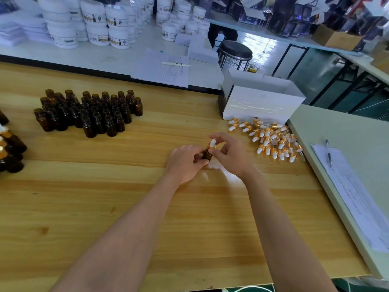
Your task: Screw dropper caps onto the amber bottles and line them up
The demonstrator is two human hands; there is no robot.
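Note:
My left hand (185, 163) grips a small amber bottle (207, 155) at the middle of the wooden table (147, 207). My right hand (229, 154) pinches the dropper cap (212, 144), gold collar and white bulb, sitting on that bottle's neck. A cluster of several uncapped amber bottles (88, 111) stands at the far left. A loose pile of dropper caps (271, 140) lies to the right of my hands. Several capped bottles (10, 150) stand at the table's left edge, partly cut off.
A white cardboard box (261, 102) sits behind the cap pile. A pale green table (336, 131) adjoins on the right, with paper sheets (353, 194) and a pen (328, 152). White jars (94, 24), papers and a stool (235, 52) lie beyond.

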